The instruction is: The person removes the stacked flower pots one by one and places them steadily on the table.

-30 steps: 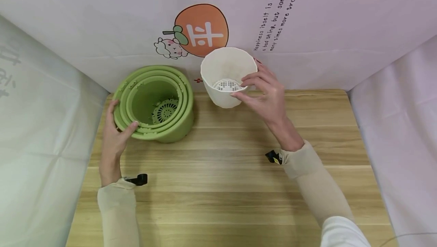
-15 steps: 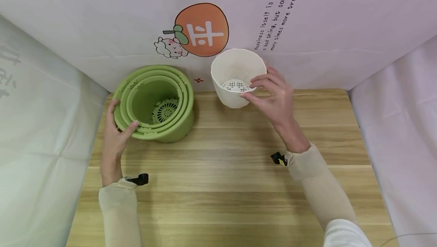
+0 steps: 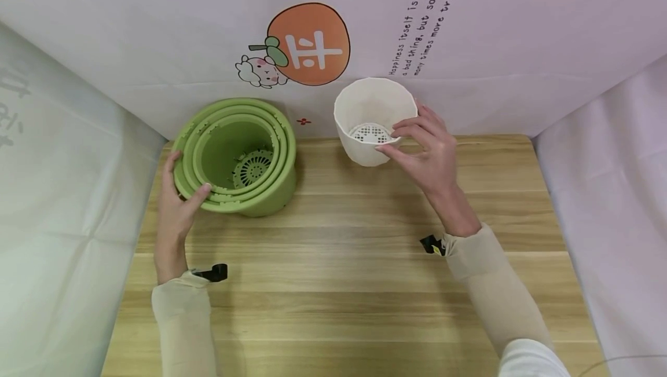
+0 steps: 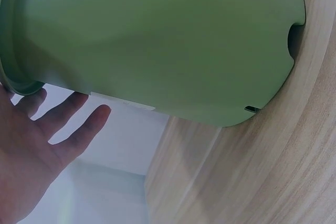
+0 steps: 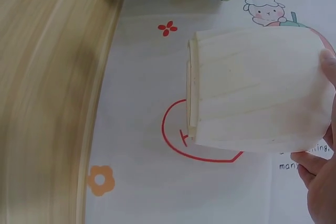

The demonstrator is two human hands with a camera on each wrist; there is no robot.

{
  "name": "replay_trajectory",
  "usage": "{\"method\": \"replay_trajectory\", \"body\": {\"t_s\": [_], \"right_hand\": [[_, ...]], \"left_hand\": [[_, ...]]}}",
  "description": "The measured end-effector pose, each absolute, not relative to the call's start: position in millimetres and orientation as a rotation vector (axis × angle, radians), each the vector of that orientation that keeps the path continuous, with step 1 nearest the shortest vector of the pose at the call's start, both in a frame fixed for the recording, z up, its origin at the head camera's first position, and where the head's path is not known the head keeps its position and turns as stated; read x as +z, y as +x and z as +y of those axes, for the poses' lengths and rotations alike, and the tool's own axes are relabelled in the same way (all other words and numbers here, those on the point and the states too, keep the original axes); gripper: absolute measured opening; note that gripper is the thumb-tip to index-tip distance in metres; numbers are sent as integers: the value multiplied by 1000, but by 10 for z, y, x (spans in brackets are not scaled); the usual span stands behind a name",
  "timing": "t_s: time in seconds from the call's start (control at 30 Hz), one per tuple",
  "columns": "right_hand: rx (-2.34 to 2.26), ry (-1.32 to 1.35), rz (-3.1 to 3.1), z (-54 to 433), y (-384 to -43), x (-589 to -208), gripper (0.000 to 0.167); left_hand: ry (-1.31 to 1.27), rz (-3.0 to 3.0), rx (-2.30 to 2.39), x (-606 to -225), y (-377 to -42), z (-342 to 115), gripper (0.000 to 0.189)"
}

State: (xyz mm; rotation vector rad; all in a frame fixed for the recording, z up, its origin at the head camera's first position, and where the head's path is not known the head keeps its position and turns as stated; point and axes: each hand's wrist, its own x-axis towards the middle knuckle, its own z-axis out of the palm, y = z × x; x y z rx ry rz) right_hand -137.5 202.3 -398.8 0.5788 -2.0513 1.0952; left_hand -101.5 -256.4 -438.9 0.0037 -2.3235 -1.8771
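At the table's back left stands a nest of green flower pots (image 3: 268,191), their rims one inside another and a slotted disc at the bottom. My left hand (image 3: 176,209) grips the nest's left rim, thumb over the inner rims and fingers outside. In the left wrist view the outer green pot's wall (image 4: 157,40) reaches down to the table. A white flower pot (image 3: 359,148) with a grid-like base tilts slightly toward me. My right hand (image 3: 429,154) pinches its right rim. In the right wrist view the white pot's base (image 5: 193,87) hangs apart from the table.
The wooden table (image 3: 333,284) meets a printed white cloth (image 3: 500,47) along its back edge, close behind both pots. More pale cloth (image 3: 57,191) hangs at the left and right sides. A thin cord (image 3: 625,357) lies at the lower right.
My right hand has carried the white pot to the right and slightly lower in the head view, away from the green pots. The left hand and the green nest look still.
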Motion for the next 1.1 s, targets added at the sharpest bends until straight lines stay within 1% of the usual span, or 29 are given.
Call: {"method": "replay_trajectory", "body": {"t_s": [0.17, 0.3, 0.57, 1.1], "right_hand": [[1099, 560, -2047, 2086, -1358, -4026, 31], [1095, 542, -2049, 2145, -1344, -4047, 31], [1080, 507, -2068, 2240, -1286, -4117, 30], [1068, 480, -2092, 2431, -1221, -4190, 32]], "left_hand": [[26, -2360, -1832, -4464, -1033, -2607, 85], [22, -2373, -1810, -4420, -1016, -2579, 84], [-11, -2347, -1820, -4464, -1048, -2597, 83], [40, -2374, -1793, -4461, -1017, -2597, 90]]}}
